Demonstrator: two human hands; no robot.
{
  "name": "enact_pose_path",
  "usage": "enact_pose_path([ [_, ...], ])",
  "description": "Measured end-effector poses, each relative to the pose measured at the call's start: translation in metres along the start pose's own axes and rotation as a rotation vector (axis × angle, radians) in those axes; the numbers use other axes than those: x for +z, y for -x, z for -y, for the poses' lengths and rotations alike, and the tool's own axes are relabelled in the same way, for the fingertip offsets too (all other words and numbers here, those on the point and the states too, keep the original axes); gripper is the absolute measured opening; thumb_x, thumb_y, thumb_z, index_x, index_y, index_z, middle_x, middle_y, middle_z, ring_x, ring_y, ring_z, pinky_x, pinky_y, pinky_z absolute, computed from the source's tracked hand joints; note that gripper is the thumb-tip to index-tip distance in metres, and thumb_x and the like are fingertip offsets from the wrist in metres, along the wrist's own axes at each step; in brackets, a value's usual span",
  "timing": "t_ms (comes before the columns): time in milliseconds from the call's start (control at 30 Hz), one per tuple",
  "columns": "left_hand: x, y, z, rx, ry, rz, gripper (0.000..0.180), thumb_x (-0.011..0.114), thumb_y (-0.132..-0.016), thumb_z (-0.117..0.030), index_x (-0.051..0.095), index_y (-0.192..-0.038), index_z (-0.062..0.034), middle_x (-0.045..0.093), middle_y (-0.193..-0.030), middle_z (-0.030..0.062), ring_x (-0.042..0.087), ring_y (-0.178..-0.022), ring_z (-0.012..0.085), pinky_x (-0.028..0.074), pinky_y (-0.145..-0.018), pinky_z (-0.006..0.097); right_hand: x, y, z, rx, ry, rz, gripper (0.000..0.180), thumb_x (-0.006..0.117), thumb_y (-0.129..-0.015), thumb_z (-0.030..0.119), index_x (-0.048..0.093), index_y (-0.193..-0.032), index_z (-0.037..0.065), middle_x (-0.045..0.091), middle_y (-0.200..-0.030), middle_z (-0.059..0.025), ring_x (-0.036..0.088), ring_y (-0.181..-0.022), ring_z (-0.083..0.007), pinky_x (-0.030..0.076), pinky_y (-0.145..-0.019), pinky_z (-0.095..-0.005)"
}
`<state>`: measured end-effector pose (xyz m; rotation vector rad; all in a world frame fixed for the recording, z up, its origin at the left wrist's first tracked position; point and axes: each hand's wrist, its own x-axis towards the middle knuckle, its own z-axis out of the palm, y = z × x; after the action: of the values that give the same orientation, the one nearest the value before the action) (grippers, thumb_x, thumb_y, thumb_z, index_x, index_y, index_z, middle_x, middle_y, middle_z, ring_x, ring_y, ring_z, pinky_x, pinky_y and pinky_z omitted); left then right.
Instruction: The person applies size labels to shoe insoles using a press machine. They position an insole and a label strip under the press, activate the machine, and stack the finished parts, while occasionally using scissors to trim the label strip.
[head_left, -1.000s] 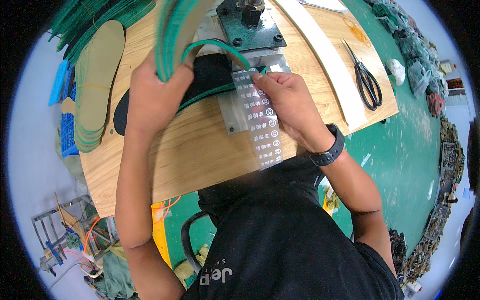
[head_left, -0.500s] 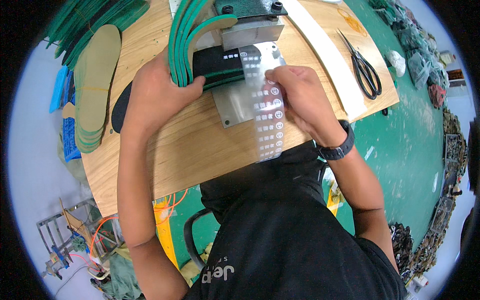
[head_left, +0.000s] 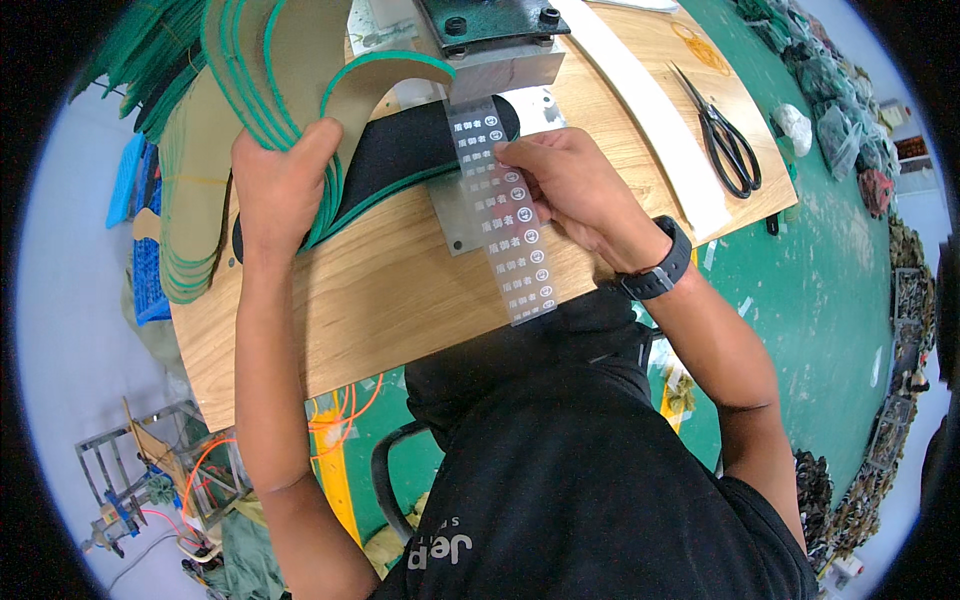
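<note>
My left hand [head_left: 280, 185] is closed around several bent insoles [head_left: 305, 50] with tan faces and green edges. Below their curled ends lies a black-topped insole [head_left: 400, 145], its right end over a metal plate [head_left: 455, 215] beneath a press block [head_left: 505, 75]. Between thumb and fingers, my right hand [head_left: 575, 185] pinches a clear strip of white printed labels [head_left: 515, 235]. The strip's far end lies across the black insole's right end, in front of the block; its near end reaches past the table edge. Some of my right fingers are hidden behind the strip.
A banded stack of tan insoles [head_left: 195, 190] sits at the table's left, with more green-edged pieces [head_left: 140, 50] beyond. Black-handled scissors [head_left: 735, 150], a long white strip [head_left: 650, 120] and yellow rubber bands [head_left: 700, 45] lie to the right.
My left hand has shifted slightly left, and its insoles now fan out leftward, uncovering more of the black insole. My right hand has brought the label strip left, across the insole's end.
</note>
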<state>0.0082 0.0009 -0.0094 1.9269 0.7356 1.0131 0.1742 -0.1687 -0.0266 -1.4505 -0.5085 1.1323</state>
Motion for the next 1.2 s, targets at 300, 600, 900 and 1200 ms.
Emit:
enact_pose_path([
  [300,0.005,0.001,-0.003,-0.011,-0.044,-0.055,0.016,0.061,-0.071,-0.014,0.053,-0.069,-0.0003,0.051,-0.060,0.0000,0.043,-0.058,0.0084,0.041,-0.057,0.027,0.001,-0.003,-0.003,-0.017,0.005,-0.013,0.025,0.054,-0.089,0.014,0.060,-0.074,-0.005,0.058,-0.060,-0.0087,0.057,-0.048,-0.0142,0.046,-0.040,-0.0238],
  [600,0.006,0.001,-0.007,-0.019,-0.055,-0.025,0.015,0.061,-0.072,-0.014,0.055,-0.072,-0.0003,0.054,-0.064,0.0003,0.046,-0.061,0.0087,0.042,-0.059,0.026,-0.003,-0.009,-0.006,-0.032,0.018,-0.014,0.025,0.056,-0.088,0.015,0.061,-0.072,-0.004,0.059,-0.061,-0.0089,0.057,-0.048,-0.0133,0.047,-0.041,-0.0227],
  [900,0.016,0.004,-0.006,0.037,-0.051,-0.008,0.018,0.063,-0.072,-0.015,0.060,-0.080,0.0005,0.059,-0.068,0.0036,0.052,-0.064,0.0114,0.045,-0.065,0.029,-0.003,-0.007,-0.005,-0.028,0.104,-0.022,0.027,0.054,-0.089,0.017,0.061,-0.074,-0.004,0.061,-0.061,-0.0089,0.058,-0.048,-0.0132,0.046,-0.041,-0.0225],
  [1200,0.021,0.007,-0.014,0.261,-0.603,0.360,0.075,0.074,-0.062,-0.020,0.043,-0.130,-0.0087,0.063,-0.091,0.0220,0.058,-0.088,0.0407,0.047,-0.079,0.046,0.000,-0.006,-0.005,-0.043,0.087,-0.024,0.027,0.054,-0.090,0.019,0.060,-0.074,-0.002,0.061,-0.061,-0.0076,0.054,-0.045,-0.0113,0.044,-0.041,-0.0229],
])
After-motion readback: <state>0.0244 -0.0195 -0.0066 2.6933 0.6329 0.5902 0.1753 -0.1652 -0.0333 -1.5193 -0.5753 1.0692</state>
